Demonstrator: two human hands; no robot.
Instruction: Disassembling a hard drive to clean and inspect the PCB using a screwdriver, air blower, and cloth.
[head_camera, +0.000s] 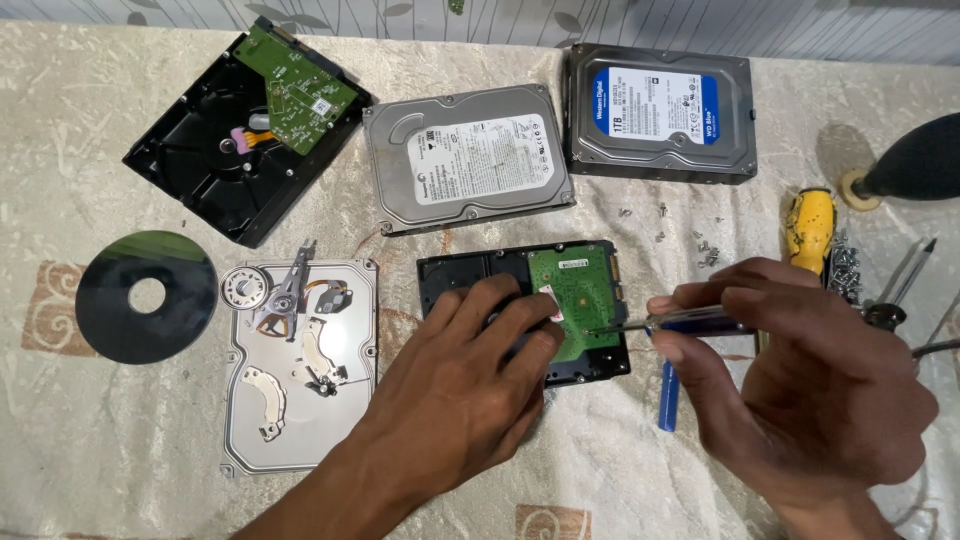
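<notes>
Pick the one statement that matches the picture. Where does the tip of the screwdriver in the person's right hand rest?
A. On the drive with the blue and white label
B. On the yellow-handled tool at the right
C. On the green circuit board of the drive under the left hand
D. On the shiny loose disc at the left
C: the right hand points the screwdriver tip onto the green circuit board, while the left hand presses that drive.

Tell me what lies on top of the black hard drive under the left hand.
A green circuit board covers the right part of the black hard drive. The left hand presses on its middle, hiding that part. The right hand holds a screwdriver, tip on the board.
</notes>
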